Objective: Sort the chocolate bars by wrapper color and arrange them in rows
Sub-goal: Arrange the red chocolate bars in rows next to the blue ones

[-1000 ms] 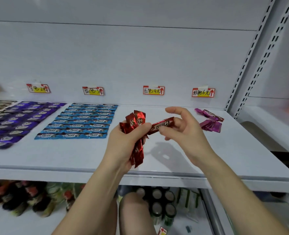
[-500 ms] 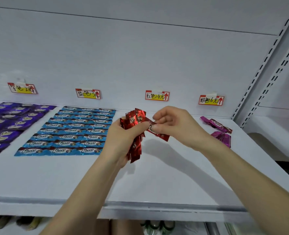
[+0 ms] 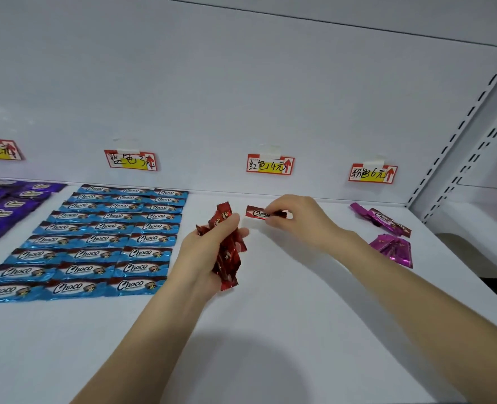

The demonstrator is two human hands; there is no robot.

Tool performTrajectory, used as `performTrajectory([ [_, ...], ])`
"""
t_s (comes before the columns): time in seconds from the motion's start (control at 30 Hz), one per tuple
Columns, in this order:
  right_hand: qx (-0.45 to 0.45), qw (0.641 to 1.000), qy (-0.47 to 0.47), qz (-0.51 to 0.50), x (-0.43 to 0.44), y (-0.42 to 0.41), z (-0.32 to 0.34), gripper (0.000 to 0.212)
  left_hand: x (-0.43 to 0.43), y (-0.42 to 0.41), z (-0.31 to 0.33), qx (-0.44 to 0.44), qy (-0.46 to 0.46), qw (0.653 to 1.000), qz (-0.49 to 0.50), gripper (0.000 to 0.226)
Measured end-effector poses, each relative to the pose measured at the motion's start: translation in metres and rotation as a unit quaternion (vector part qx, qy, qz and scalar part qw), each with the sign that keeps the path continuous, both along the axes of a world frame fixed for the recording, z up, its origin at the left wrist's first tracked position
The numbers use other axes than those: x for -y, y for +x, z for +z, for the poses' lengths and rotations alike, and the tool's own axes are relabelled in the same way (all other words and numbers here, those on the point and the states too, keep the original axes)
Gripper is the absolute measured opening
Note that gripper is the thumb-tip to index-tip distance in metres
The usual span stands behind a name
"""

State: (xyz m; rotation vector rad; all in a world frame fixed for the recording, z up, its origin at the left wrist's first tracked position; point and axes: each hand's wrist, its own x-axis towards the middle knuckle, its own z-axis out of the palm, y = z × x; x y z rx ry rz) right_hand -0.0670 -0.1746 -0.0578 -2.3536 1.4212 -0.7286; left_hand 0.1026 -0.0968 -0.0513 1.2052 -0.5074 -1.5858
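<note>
Progress first, from our head view: blue bars point(image 3: 95, 237) lie in full rows and purple bars point(image 3: 5, 205) fill the far left, so we judge two colours done. Red is only starting. Our right hand point(image 3: 296, 220) pinches one red bar point(image 3: 260, 213) by its end, flat at the back of the shelf point(image 3: 270, 330) under the red tag point(image 3: 270, 164). Our left hand point(image 3: 209, 252) grips a bunch point(image 3: 226, 258) of more reds. Pink bars point(image 3: 390, 237) lie heaped at right, unsorted. Wrappers look like shiny, crinkly foil, with "Choco" printed across.
</note>
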Motion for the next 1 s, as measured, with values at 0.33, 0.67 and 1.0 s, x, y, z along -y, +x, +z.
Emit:
performTrajectory([
  [0.33,-0.104,0.993,-0.039,-0.05,0.029,0.021,-0.031,0.028,0.0,0.006,-0.006,-0.097,0.081,0.991,0.047,0.025],
  [0.67,-0.161,0.986,0.027,-0.045,0.033,0.042,-0.034,0.041,0.001,0.012,-0.007,-0.128,0.103,0.985,0.062,0.027],
  [1.0,-0.197,0.98,0.021,-0.036,0.044,0.055,-0.039,0.048,0.001,0.014,-0.008,-0.131,0.107,0.984,0.056,0.03],
])
